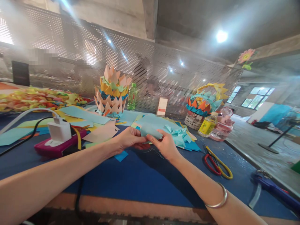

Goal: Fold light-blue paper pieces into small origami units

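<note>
A small light-blue paper piece (150,130) is held between both hands above the blue table (140,178). My left hand (131,138) grips its left side, fingers closed on it. From the right, my right hand (164,143) pinches its edge with thumb and fingers. Just right of the hands lie folded light-blue paper pieces (179,136), and flat light-blue sheets (152,119) lie behind. Colored paper strips (100,132) spread to the left.
Red-and-yellow scissors (217,164) and a blue glue gun (269,184) lie at right. A purple power strip (58,145) with cables stands left. Behind are a tiered paper basket (111,93), a green bottle (132,97), a yellow-labelled bottle (207,125) and a pink jug (221,126).
</note>
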The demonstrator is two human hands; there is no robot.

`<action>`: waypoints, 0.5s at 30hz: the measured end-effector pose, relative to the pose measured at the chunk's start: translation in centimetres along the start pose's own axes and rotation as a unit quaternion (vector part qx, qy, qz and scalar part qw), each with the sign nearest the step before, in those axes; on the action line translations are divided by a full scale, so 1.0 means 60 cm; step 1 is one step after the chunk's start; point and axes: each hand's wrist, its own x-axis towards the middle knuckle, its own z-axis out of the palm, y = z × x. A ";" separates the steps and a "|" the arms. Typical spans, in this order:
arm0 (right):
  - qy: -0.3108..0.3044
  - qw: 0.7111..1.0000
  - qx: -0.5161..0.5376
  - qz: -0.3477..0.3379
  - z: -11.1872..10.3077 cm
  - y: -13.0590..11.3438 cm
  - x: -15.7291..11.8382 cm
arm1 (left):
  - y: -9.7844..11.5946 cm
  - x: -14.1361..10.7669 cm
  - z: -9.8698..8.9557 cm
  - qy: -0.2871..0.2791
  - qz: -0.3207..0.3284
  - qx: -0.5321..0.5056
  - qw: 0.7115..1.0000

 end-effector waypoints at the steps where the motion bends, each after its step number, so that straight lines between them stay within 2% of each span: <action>1: -0.003 1.000 0.007 -0.001 0.000 -0.001 -0.001 | -0.002 0.000 0.001 -0.010 -0.002 0.003 1.000; 7: 0.009 0.999 0.005 0.037 -0.002 -0.002 -0.002 | -0.005 -0.001 0.003 -0.036 -0.024 0.004 0.999; 12: 0.031 0.999 0.001 0.022 -0.003 0.001 0.000 | 0.000 -0.004 0.004 -0.035 -0.027 0.035 0.998; 15: 0.040 0.999 -0.017 0.017 -0.002 0.001 0.000 | 0.002 -0.005 0.004 -0.028 -0.005 0.052 0.998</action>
